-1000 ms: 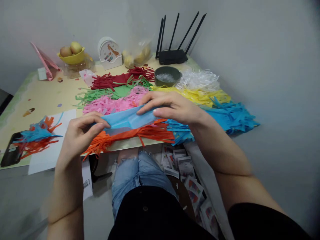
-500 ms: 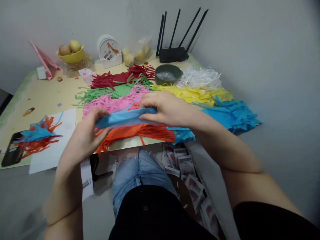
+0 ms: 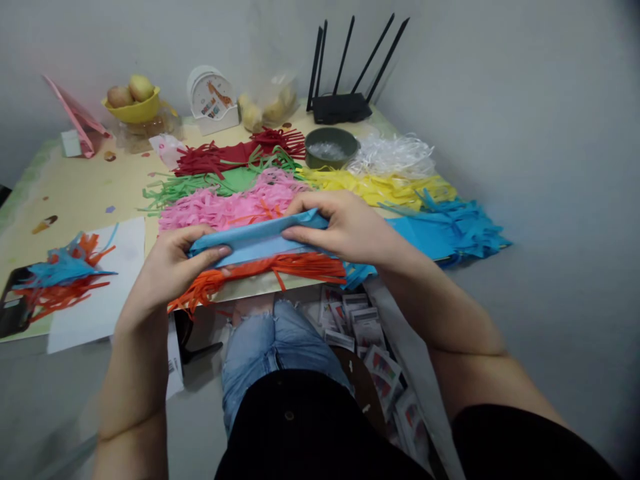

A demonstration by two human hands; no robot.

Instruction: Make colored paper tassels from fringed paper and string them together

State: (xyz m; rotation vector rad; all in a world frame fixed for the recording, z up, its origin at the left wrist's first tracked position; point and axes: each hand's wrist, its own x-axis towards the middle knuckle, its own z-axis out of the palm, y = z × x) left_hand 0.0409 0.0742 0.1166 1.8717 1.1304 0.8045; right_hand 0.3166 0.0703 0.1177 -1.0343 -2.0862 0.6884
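Open table (image 3: 75, 190) lies beyond and left of the left hand (image 3: 173, 267). Fringes (image 3: 385, 189) block the surface ahead of the right hand (image 3: 347, 223); the wall (image 3: 550, 167) bounds its right.

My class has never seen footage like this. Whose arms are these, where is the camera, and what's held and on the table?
No machine: one camera, worn on a person's head, looks forward and down at their own bare hands. The left hand and right hand hold a folded blue strip. On the table lie, among other things, an orange bundle, a pink bundle and a red bundle, all fringed. White strands lie beside a dark bowl; a black router stands at the back.
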